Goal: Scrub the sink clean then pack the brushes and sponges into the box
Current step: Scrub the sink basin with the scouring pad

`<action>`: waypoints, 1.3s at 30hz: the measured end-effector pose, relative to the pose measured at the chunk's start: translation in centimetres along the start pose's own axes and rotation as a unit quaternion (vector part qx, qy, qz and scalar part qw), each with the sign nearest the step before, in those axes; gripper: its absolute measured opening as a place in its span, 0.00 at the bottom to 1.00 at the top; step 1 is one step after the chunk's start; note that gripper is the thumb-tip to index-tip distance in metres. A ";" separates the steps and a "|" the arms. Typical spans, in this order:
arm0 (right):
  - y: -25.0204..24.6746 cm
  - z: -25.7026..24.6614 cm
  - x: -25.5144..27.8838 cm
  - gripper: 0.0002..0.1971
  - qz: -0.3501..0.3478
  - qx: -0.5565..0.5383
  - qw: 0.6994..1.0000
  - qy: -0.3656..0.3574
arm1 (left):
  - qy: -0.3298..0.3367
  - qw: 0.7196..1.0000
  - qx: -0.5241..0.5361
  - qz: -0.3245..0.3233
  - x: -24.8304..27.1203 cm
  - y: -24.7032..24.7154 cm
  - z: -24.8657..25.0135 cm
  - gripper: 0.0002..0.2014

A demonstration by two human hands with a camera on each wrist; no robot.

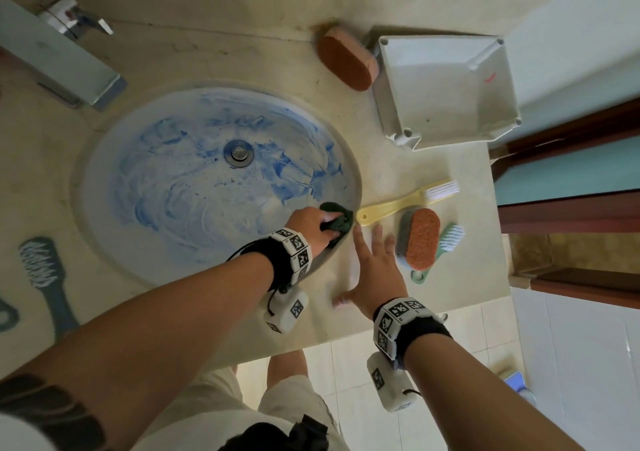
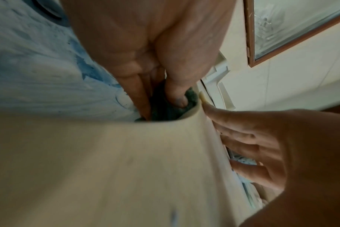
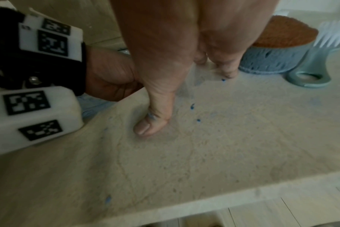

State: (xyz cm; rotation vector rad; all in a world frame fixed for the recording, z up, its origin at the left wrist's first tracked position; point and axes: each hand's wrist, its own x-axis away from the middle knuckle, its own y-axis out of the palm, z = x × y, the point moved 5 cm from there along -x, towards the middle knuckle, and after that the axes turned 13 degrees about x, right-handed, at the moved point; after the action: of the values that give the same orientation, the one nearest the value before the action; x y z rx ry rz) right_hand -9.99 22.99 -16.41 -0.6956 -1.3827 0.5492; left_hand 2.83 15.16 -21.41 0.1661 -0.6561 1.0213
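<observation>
Round sink (image 1: 166,187) smeared with blue-white foam, left hand (image 1: 310,225) gripping a crumpled dark green scouring pad (image 1: 337,220) at its right rim, right hand (image 1: 375,270) flat, fingers spread on the counter (image 1: 346,319) beside.

I count three brushes on the counter (image 1: 214,48): a yellow brush (image 1: 405,202) with white bristles, a green brush (image 1: 446,239) partly under a sponge, and a grey-blue brush (image 1: 43,270) to the left of the sink (image 1: 114,173). There are two oval sponges with orange tops: one sponge (image 1: 348,58) leaning against the box (image 1: 446,90), the other sponge (image 1: 417,239) beside my right hand (image 1: 375,270). One dark green scrub pad (image 1: 337,220) is in my left hand (image 1: 311,223). There is one box, one sink with one drain (image 1: 238,152), and one tap (image 1: 74,20). Each of my two wrists carries one band of black-and-white marker tags.
</observation>
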 end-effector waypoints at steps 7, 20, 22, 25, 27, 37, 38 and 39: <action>0.0 -0.1 0.0 0.74 0.000 -0.006 1.000 -0.003 | 0.000 0.996 -0.034 -0.081 1.3 -1.2 -1.4 0.21; 0.3 0.3 -0.2 0.74 0.004 -0.010 1.000 -0.003 | 0.011 0.999 -0.029 -0.022 -2.2 -1.1 3.2 0.22; 0.3 0.3 -0.1 0.74 0.003 -0.008 1.000 -0.005 | -0.010 0.996 -0.073 -0.044 -1.7 -1.1 2.3 0.22; 0.2 0.3 0.0 0.74 0.003 -0.012 1.000 -0.007 | -0.032 0.993 -0.093 -0.064 -0.7 -1.3 0.6 0.22; 0.2 0.2 0.0 0.73 0.002 -0.012 1.000 -0.007 | -0.025 0.996 -0.065 -0.053 -0.4 -1.7 0.2 0.21; 0.2 0.3 0.0 0.74 -0.004 -0.008 1.000 -0.006 | 0.030 0.999 0.010 0.021 -3.0 -1.1 3.5 0.22; 0.3 0.3 -0.1 0.74 -0.004 -0.007 1.000 -0.006 | 0.021 1.000 0.006 0.020 -3.2 -0.9 3.4 0.23; 0.3 0.3 -0.1 0.74 -0.005 -0.007 1.000 -0.007 | 0.014 1.000 0.001 0.018 -3.3 -0.8 3.2 0.23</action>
State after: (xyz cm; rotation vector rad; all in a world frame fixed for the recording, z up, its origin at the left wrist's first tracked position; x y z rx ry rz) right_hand -10.29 23.19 -16.69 -0.6972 -1.4028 0.5378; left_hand 0.96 10.95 -20.69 0.1413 -0.6351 1.0573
